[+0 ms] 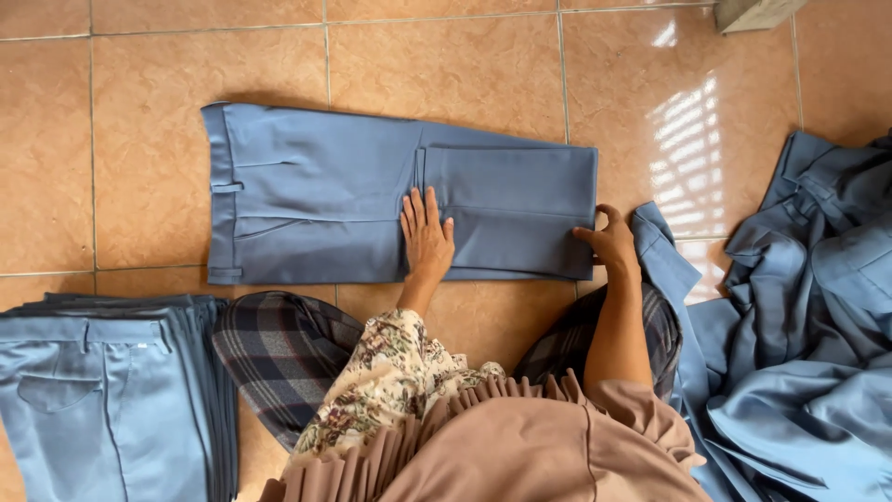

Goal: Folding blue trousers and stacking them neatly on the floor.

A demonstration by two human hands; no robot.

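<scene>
A pair of grey-blue trousers (pixel 316 195) lies flat on the tiled floor, waistband to the left, with the leg end folded back over itself on the right. My left hand (pixel 426 234) presses flat, fingers spread, on the trousers at the edge of the folded part. My right hand (pixel 609 240) pinches the lower right corner of the folded leg end (pixel 511 209). Plaid-covered knees and a floral sleeve show below the hands.
A neat stack of folded grey-blue trousers (pixel 102 390) sits at the lower left. A loose heap of the same grey-blue garments (pixel 808 325) fills the right side. A box corner (pixel 753 13) shows at the top right on the glossy tan tiles (pixel 139 56).
</scene>
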